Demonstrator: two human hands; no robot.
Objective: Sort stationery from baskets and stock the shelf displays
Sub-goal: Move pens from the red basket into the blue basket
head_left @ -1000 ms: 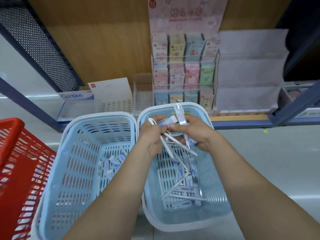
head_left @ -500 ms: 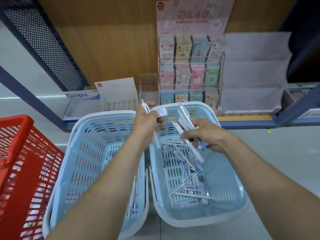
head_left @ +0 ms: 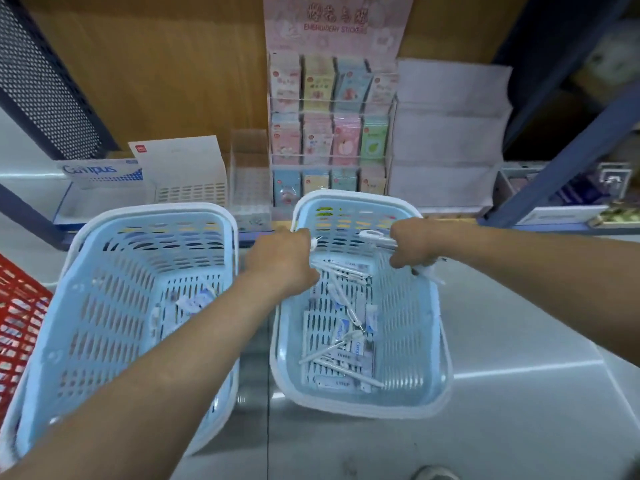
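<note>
Hands have pulled apart vs. half a sec ago: L hand (head_left: 282,261) fingers curl round one white pen (head_left: 313,243), R hand (head_left: 414,244) clamps a pen bundle (head_left: 375,237), loose pens (head_left: 341,344) lie below both in the blue basket (head_left: 360,195), so sorting's prob. midway.

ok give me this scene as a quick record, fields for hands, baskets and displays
left hand: grips a white pen over the right basket's left rim
right hand: grips a bunch of pens over the right basket's far end
right basket: light blue; loose pens and small packs on its bottom
left basket: light blue; a few small items inside
red basket: far left, partly in view
displays: sticker rack, Campus box, white box, clear box
</note>
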